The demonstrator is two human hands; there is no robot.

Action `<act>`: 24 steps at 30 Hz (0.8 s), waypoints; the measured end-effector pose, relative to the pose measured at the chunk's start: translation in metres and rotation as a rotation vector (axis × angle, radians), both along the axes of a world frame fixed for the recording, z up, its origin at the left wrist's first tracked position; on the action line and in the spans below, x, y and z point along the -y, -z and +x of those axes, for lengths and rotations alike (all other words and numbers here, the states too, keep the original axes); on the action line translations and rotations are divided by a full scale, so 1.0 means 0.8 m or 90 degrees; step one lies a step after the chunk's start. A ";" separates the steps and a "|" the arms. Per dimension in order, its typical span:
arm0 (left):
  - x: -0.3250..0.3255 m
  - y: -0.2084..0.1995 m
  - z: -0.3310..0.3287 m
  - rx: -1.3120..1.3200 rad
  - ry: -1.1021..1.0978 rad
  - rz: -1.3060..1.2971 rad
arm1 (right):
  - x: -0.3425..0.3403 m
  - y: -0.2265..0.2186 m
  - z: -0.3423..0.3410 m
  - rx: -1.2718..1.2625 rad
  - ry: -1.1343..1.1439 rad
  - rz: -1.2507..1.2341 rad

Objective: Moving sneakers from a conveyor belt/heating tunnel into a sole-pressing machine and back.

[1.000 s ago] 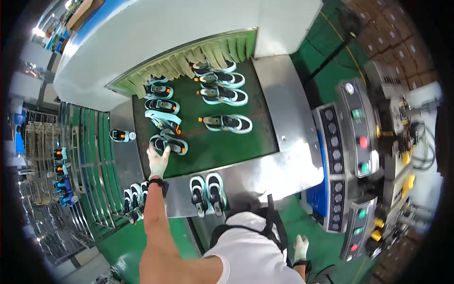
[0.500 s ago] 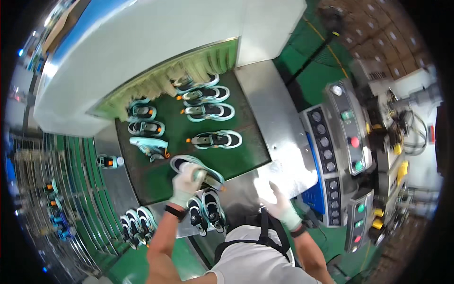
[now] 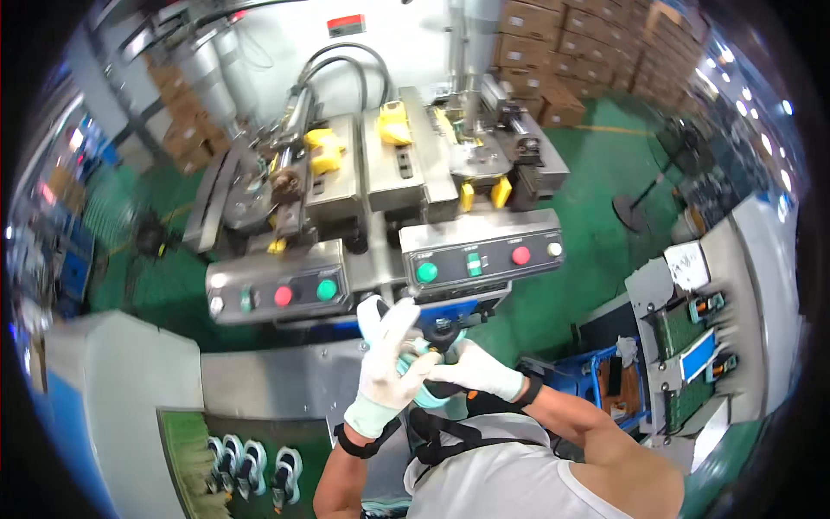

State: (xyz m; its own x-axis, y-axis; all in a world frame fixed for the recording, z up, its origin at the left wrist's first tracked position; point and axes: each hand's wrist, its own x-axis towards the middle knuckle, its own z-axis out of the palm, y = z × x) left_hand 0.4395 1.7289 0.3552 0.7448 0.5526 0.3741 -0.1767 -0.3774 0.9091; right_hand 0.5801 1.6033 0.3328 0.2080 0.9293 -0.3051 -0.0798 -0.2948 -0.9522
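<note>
Here, left hand, gloved, clamped on teal shoe; right hand, also gloved, clamped on it from other side, fingertips partly hidden. Shoe between hands, in front of waist, near machine with yellow parts. Control panels, buttons red and green, just beyond hands. Four shoes in row on green belt, lower left. Cardboard boxes stacked behind.

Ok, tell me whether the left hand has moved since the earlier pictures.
Yes: judged against the green conveyor belt, the left hand has moved away from it, toward the machine's button panel.
</note>
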 end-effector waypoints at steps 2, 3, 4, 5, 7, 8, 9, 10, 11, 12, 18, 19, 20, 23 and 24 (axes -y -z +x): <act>-0.009 -0.022 0.065 0.038 -0.042 0.231 | 0.043 0.013 0.048 -0.224 0.141 0.108; -0.006 -0.029 0.094 0.036 -0.043 0.182 | 0.067 0.023 0.077 -0.307 0.167 0.103; -0.009 -0.025 0.119 0.033 -0.046 0.162 | 0.084 0.022 0.097 -0.323 0.223 0.138; -0.009 -0.014 0.146 0.021 -0.051 0.094 | 0.105 0.021 0.124 -0.299 0.247 0.122; -0.012 -0.002 0.190 0.007 -0.019 -0.022 | 0.120 0.000 0.149 -0.287 0.356 0.233; -0.014 0.007 0.208 -0.019 -0.030 -0.030 | 0.127 0.013 0.166 -0.321 0.366 0.241; -0.015 0.009 0.220 -0.066 -0.030 -0.027 | 0.130 0.010 0.181 -0.287 0.388 0.263; -0.014 0.009 0.229 -0.114 -0.031 -0.027 | 0.136 0.008 0.194 -0.250 0.410 0.280; -0.011 0.010 0.240 -0.104 -0.043 -0.008 | 0.147 0.034 0.210 -0.255 0.391 0.196; -0.007 0.010 0.249 -0.093 -0.060 0.010 | 0.144 0.025 0.217 -0.300 0.418 0.218; -0.011 0.023 0.265 -0.151 -0.053 -0.037 | 0.132 0.063 0.234 -0.427 0.522 0.288; -0.015 0.021 0.265 -0.197 -0.044 -0.056 | 0.131 0.055 0.236 -0.428 0.521 0.294; -0.022 0.028 0.261 -0.219 -0.049 -0.046 | 0.126 0.054 0.233 -0.458 0.536 0.316; -0.027 0.035 0.251 -0.206 -0.044 -0.113 | 0.119 0.054 0.229 -0.441 0.552 0.329; -0.026 0.032 0.247 -0.186 -0.034 -0.112 | 0.116 0.048 0.226 -0.435 0.552 0.335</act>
